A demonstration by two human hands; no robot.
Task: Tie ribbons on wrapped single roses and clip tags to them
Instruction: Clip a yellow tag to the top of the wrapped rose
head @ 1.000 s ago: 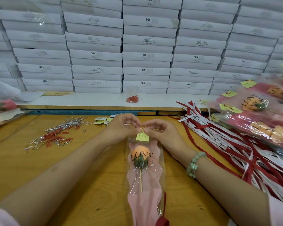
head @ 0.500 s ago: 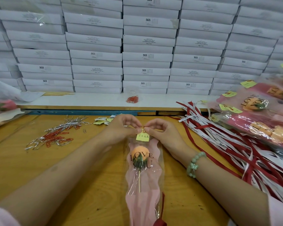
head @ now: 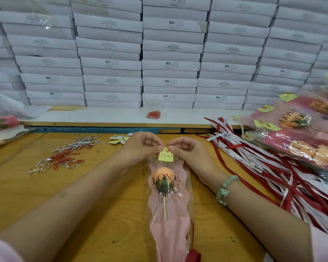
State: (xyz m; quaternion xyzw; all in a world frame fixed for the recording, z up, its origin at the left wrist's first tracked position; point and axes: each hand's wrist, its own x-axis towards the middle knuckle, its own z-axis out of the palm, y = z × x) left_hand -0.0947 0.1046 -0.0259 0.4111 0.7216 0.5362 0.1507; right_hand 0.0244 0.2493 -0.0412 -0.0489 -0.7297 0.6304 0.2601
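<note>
A wrapped orange rose [head: 166, 188] in a clear and pink sleeve printed LOVE YOU lies lengthwise on the wooden table [head: 45, 201], with a red ribbon [head: 192, 255] at its lower end. A yellow tag [head: 166, 156] sits at the sleeve's top edge. My left hand [head: 140, 146] and my right hand [head: 186, 150] meet there, fingertips pinching the tag and the sleeve's top from either side. A small red clip shows between the fingertips.
Red and silver paper clips [head: 64, 157] lie scattered at left, with loose yellow tags [head: 117, 139] behind my left hand. Red and white ribbons [head: 263, 167] spread at right beneath finished tagged roses [head: 295, 125]. White boxes [head: 170, 53] are stacked along the back shelf, which holds a small bag of red clips [head: 153, 114].
Both hands have stayed at the sleeve's top. The fingertips have drawn closer together over the tag; the rose has barely shifted.
</note>
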